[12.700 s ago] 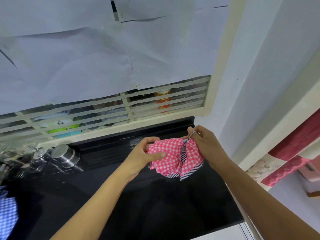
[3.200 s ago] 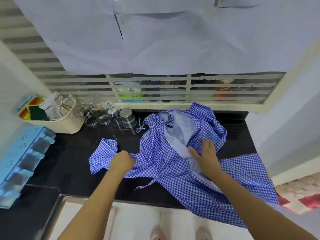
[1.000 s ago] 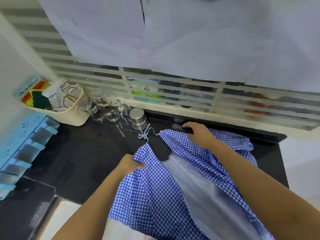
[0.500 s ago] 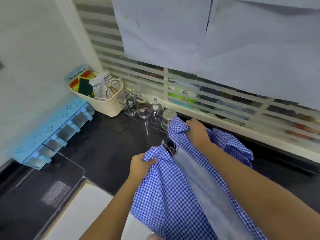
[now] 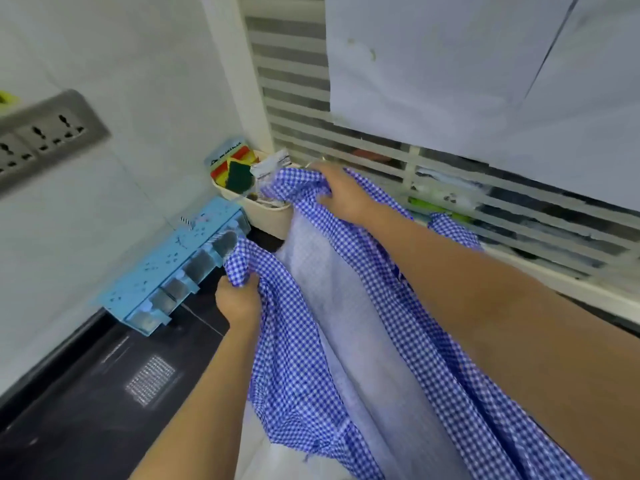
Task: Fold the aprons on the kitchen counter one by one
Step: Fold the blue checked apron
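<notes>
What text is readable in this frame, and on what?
Nothing can be read.
Blue card behind the sponge: one line of dark print, too blurred to read.
White packet in the basket: small print, too blurred to read.

The left hand and right hand are bare, on bare forearms.
</notes>
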Demonstrator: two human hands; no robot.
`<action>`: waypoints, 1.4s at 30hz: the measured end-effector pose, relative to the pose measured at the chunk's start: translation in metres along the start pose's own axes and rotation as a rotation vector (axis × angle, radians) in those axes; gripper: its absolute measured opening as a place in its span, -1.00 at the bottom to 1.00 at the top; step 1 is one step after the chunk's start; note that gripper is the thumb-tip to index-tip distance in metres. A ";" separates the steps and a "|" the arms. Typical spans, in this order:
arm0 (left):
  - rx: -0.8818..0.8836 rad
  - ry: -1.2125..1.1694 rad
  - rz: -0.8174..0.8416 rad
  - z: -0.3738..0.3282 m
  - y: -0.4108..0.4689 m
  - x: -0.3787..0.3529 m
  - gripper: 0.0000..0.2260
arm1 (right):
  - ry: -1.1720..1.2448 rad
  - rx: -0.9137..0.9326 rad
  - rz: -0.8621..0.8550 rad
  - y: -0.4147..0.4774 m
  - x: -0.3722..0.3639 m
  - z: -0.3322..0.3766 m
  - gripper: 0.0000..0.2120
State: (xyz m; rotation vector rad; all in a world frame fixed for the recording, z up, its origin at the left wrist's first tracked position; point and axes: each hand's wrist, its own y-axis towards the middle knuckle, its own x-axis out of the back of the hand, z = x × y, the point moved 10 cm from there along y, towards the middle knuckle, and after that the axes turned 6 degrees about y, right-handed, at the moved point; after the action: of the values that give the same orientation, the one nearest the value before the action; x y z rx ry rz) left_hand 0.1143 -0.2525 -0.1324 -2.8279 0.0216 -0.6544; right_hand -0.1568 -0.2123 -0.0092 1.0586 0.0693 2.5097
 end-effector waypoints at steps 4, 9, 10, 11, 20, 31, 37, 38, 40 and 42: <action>-0.055 0.252 0.181 0.033 0.002 -0.028 -0.23 | -0.084 -0.093 0.265 -0.042 -0.065 -0.034 -0.10; -0.193 0.772 0.201 0.076 -0.032 -0.048 -0.13 | -0.148 -0.079 0.393 -0.134 -0.125 -0.074 -0.05; -0.244 0.825 0.166 0.072 -0.034 -0.047 -0.17 | -0.144 -0.055 0.311 -0.146 -0.123 -0.072 -0.13; -0.300 0.855 0.131 0.067 -0.036 -0.046 -0.22 | -0.148 -0.005 0.219 -0.157 -0.116 -0.061 -0.25; -0.314 0.835 0.327 0.084 -0.031 -0.045 -0.49 | -0.291 -0.112 0.372 -0.259 -0.187 -0.065 -0.21; -0.168 1.228 0.627 0.125 -0.036 -0.038 0.07 | -0.427 -0.314 0.162 -0.232 -0.119 -0.069 -0.40; -0.039 1.250 0.582 0.120 -0.043 -0.044 0.17 | -0.224 -0.407 0.290 -0.289 -0.192 -0.017 -0.48; -0.058 1.293 0.571 0.116 -0.044 -0.046 0.16 | -0.242 -0.446 0.302 -0.302 -0.203 -0.018 -0.40; -0.163 1.321 0.569 0.106 -0.049 -0.058 0.08 | -0.295 -0.479 0.279 -0.311 -0.218 -0.025 -0.37; -0.274 1.237 0.625 0.102 -0.060 -0.075 -0.04 | -0.307 -0.542 0.199 -0.307 -0.212 -0.025 -0.43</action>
State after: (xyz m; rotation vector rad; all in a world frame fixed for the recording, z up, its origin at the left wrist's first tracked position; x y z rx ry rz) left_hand 0.0890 -0.1661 -0.2390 -1.9174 1.1699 -2.1129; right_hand 0.0671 -0.0121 -0.2328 1.2300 -0.7903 2.2842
